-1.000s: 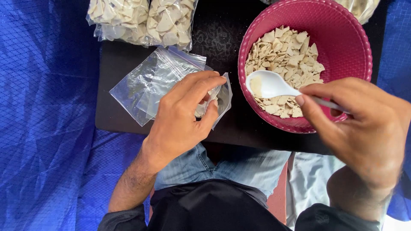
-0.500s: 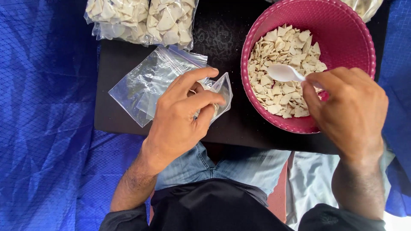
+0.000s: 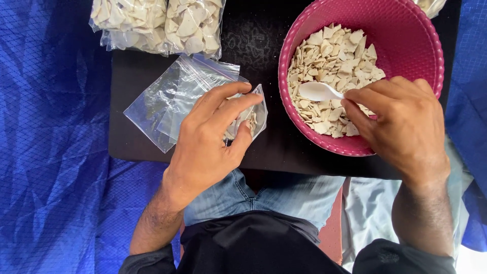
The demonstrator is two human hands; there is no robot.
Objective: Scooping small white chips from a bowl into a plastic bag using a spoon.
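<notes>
I note a black board [image 3: 264, 45] serving as the work surface. Creased blue tarpaulin [image 3: 50, 152] surrounds it, seemingly over the floor. Lighting is even daylight.

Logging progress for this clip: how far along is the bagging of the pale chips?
Done: two filled clear bags lie at the top of the black board. In hand: the left hand holds a small bag with some chips inside, while the right hand dips a white spoon into the pink basket. Left: many chips in the basket, and empty bags under the left hand.

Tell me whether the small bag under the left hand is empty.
Not empty: pale chips show through the small clear bag beneath the left hand.
</notes>
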